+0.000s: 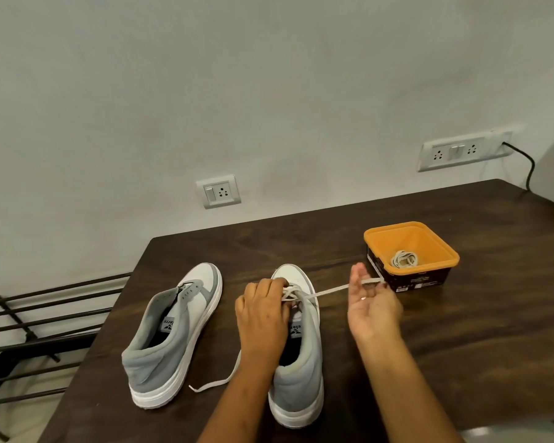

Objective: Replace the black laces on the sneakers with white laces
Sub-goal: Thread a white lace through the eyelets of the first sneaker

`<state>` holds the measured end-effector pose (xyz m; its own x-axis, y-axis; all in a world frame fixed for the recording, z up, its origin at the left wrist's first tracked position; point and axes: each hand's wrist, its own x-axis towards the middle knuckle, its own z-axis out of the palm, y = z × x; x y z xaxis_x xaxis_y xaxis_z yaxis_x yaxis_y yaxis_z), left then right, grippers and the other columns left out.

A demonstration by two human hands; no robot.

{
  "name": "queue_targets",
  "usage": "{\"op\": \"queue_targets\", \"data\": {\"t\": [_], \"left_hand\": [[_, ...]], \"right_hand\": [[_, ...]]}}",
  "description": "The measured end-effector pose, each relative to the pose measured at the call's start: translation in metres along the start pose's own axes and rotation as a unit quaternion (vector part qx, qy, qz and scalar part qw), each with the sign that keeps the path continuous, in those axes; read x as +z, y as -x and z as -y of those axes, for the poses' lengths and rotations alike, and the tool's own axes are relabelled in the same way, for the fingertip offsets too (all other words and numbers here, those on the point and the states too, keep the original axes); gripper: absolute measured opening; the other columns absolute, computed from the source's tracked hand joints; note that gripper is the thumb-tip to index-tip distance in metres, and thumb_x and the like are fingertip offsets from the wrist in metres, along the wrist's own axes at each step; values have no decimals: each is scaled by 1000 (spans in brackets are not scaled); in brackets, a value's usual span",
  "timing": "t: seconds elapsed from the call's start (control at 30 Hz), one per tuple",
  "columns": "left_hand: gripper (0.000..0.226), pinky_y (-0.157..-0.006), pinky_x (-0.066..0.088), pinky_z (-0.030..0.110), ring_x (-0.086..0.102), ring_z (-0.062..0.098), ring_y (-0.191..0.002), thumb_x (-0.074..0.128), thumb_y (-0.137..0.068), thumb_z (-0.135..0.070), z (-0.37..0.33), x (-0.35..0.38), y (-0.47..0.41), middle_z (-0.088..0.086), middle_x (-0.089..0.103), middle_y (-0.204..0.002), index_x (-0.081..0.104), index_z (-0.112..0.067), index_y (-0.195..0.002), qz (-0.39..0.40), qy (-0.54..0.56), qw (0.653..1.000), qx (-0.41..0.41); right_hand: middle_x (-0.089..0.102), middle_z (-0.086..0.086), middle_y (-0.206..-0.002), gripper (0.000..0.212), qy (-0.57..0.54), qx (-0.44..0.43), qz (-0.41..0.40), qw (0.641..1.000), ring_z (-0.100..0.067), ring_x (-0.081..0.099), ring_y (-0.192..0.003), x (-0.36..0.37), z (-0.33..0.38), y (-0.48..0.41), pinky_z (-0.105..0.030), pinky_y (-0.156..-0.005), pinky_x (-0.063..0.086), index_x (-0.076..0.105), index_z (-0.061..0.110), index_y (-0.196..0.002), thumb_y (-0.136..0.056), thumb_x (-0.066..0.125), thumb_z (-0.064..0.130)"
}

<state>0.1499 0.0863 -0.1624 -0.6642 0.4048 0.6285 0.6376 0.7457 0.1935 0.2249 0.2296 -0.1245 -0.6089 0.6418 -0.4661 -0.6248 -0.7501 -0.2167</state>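
The right hand (370, 303) held the white lace (330, 290) taut, apparently pinching it. The left hand (263, 305) pinched its crossings on the sneaker (298, 372). Overpulling risked uneven ends.

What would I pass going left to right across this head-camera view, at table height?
First the black metal rack → unlaced sneaker → sneaker being laced → right hand pulling the white lace → orange tub.

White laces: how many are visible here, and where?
2. The threaded lace runs through the sneaker under the left hand, its end pinched by the right hand; the coiled lace lies in the orange tub. Others may be hidden.
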Motion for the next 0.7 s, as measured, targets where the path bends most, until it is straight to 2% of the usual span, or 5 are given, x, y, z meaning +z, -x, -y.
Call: {"op": "queue_targets", "data": {"t": [0.1,0.2,0.33,0.5,0.7], "left_hand": [[45,-76,47,37,57,21,-96,79,-70,-25,-1,-5,2,-3,61,-104,58,-22,-110,31,-5,996,-81],[48,-88,43,33,50,18,-110,65,-84,-36,-1,-8,1,-4,55,-118,46,-22,-125,88,25,981,-171],[19,-74,49,29,56,14,-93,60,-88,-33,-4,-12,0,-7,58,-99,46,-26,-100,111,80,973,-186],[9,-73,50,28,56,12,-89,55,-91,-28,-5,-16,-1,-7,58,-96,51,-25,-98,117,66,979,-156],[10,-72,45,26,57,14,-90,56,-89,-22,-3,-24,3,-6,60,-97,56,-26,-99,138,172,952,-212]], "right_hand": [[63,-10,-111,33,79,-141,55,985,-24,65,-104,14,13,12,-41,-90,53,37,13,-136,-106,26,19],[62,0,-107,18,242,-310,54,918,-17,60,-112,23,20,19,-34,-100,45,44,24,-102,-105,27,19],[61,6,-102,24,351,-430,91,826,-13,60,-103,22,23,21,-28,-95,44,42,32,-90,-104,30,17],[59,9,-93,15,445,-491,138,736,1,56,-88,21,10,35,-21,-87,45,47,12,-98,-103,33,14],[57,9,-76,11,581,-392,225,676,-1,53,-69,14,-3,31,-7,-63,41,55,17,-93,-99,47,15]]}}
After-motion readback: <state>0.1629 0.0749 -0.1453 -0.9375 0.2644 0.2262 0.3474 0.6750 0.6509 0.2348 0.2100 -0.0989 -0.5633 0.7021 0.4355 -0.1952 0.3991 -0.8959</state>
